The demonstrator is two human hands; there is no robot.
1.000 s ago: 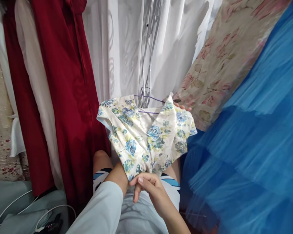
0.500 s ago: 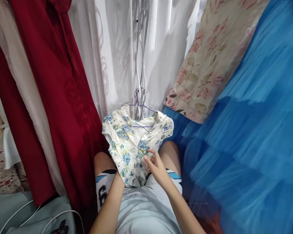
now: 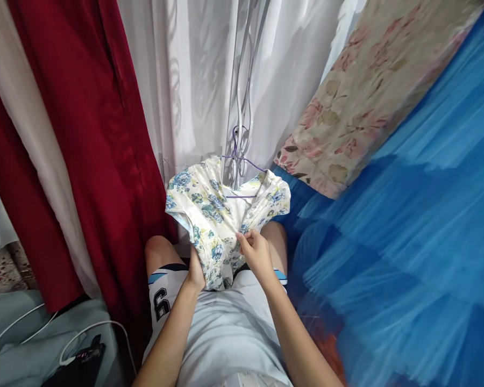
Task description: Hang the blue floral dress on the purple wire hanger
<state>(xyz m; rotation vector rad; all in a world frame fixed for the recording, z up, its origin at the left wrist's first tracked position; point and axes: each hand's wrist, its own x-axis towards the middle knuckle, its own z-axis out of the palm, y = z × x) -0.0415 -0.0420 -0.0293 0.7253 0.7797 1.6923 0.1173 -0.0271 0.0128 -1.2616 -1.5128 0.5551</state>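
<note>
A white sleeveless top with blue flowers [image 3: 210, 207] lies across my lap, its shoulders on a thin purple hanger [image 3: 246, 159]. My right hand [image 3: 257, 251] pinches the fabric at the front, just below the V of the neckline, with thumb and forefinger together. At the lower left side of the top, my left hand [image 3: 196, 271] holds the edge. Its other fingers are hidden behind the cloth.
Long red garments [image 3: 116, 161] hang at the left, and a layered blue tulle skirt [image 3: 387, 258] fills the right beside a beige floral cloth [image 3: 347, 118]. White curtains [image 3: 197, 80] hang behind a white metal stand [image 3: 242, 102]. A white cable [image 3: 100, 323] lies at lower left.
My right hand has gone from loosely spread fingers to a pinch on the front of the top. My left hand, formerly hidden beneath the top, now shows at its side. The view has shifted slightly.
</note>
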